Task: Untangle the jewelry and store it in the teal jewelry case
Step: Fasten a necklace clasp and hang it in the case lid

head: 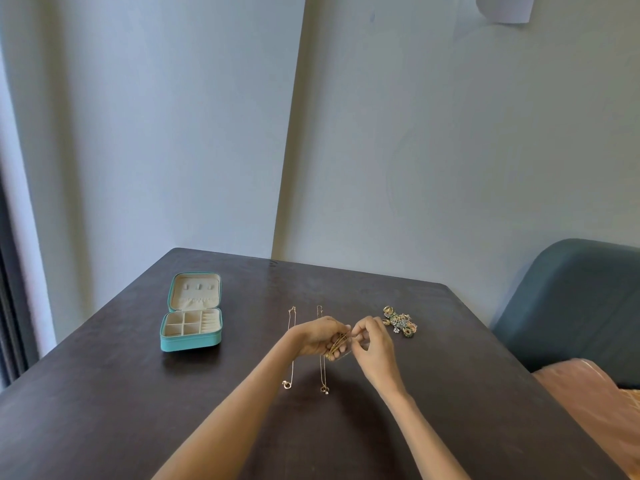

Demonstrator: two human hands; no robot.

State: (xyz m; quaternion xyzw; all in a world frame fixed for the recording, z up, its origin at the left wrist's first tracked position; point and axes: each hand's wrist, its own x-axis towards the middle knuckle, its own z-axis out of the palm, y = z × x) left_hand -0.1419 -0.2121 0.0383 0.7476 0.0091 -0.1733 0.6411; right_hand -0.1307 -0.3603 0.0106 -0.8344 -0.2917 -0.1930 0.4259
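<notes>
Left hand: the left hand [317, 336] is over the middle of the tabletop [138, 393], palm turned up and to the right, fingers curled around a bundle of gold chains [336, 344].
Right hand: the right hand [372, 344] is just beside the left one, with thumb and first fingers pinched together on the upper end of the same chains; the other fingers are loosely bent.
Gold chains: a thin tangled bunch, lying slanted across the left palm and held between both hands, above the tabletop.
Left necklace: a fine necklace [292, 344] lies stretched out straight on the tabletop, with a ring-shaped pendant at its near end; the left wrist hides part of it.
Second necklace: another thin necklace [322, 375] lies beside the first, nearly parallel, with a small pendant at the near end; its middle part passes under the hands.
Jewelry pile: a heap of gold and blue-green pieces [400, 322] rests on the tabletop just right of the right hand.
Teal jewelry case: the case [191, 341] stands open at the left of the tabletop, well apart from the hands, lid laid back, with cream compartments inside.
Surroundings: a dark blue chair [571, 299] and a pink cloth [595, 410] are at the right edge.
</notes>
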